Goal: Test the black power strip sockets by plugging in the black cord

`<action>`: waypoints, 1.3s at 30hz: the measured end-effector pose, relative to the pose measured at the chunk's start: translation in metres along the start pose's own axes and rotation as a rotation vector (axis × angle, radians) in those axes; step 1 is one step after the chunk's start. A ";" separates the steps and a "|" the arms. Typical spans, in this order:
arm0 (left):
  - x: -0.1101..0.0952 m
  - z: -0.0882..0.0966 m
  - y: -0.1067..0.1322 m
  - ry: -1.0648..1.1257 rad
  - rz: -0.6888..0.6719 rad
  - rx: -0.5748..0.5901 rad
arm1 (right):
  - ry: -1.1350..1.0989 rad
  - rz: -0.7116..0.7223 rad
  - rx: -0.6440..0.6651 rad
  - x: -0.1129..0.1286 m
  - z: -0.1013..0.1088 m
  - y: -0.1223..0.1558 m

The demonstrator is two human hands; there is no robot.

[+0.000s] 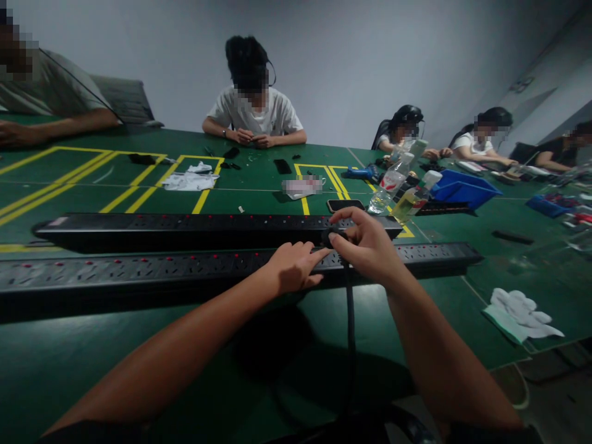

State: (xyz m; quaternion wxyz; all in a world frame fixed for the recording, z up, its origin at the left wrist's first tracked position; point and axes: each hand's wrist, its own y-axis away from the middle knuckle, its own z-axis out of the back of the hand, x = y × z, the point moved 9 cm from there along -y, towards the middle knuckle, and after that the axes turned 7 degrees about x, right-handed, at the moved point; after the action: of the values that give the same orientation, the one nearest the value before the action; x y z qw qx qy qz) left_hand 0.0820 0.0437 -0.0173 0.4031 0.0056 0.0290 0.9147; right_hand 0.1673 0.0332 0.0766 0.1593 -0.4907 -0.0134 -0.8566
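Two long black power strips lie side by side across the table: the far power strip and the near power strip, both with rows of sockets and small red switches. My right hand pinches a black plug between thumb and fingers, above the strips. From the plug a black cable hangs down towards me over the table edge. My left hand lies over the near strip, its index finger stretched towards the plug and its thumb apart, with nothing in its grasp.
On the green table, a phone, a plastic bottle, a bottle of yellow liquid and a blue bin stand beyond the strips. White gloves lie at right. Several people sit around, including a person opposite.
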 end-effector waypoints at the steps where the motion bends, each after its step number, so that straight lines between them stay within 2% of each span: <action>1: 0.003 0.000 0.002 -0.004 0.009 0.003 | 0.003 -0.027 -0.010 -0.009 -0.001 -0.004; 5: 0.014 0.000 0.010 0.022 -0.030 0.036 | 0.012 -0.119 -0.049 -0.059 -0.004 -0.017; 9: 0.024 -0.001 0.012 0.163 -0.140 0.107 | 0.020 -0.114 -0.021 -0.079 -0.014 -0.015; 12: 0.031 0.000 0.011 0.253 -0.155 0.121 | 0.056 -0.108 -0.009 -0.079 -0.020 -0.012; 16: 0.038 0.001 0.009 0.324 -0.088 0.091 | 0.156 -0.128 0.010 -0.075 -0.027 -0.010; 22: 0.036 0.000 0.008 0.307 -0.081 0.073 | 0.437 -0.125 0.007 -0.060 -0.037 -0.012; 27: 0.032 0.002 0.010 0.276 -0.108 0.087 | 0.544 -0.123 0.026 -0.055 -0.042 -0.016; 34: 0.026 0.001 0.013 0.197 -0.127 0.067 | 0.558 -0.125 0.035 -0.059 -0.040 -0.014; 39: 0.025 -0.001 0.013 0.138 -0.103 0.049 | 0.423 -0.038 0.085 -0.065 -0.042 -0.005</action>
State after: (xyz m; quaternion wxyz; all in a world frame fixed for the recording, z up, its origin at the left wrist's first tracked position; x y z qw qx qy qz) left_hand 0.0553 0.0533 -0.0179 0.4466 -0.0490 0.0795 0.8899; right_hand 0.1612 0.0471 0.0003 0.1629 -0.2926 -0.0253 -0.9419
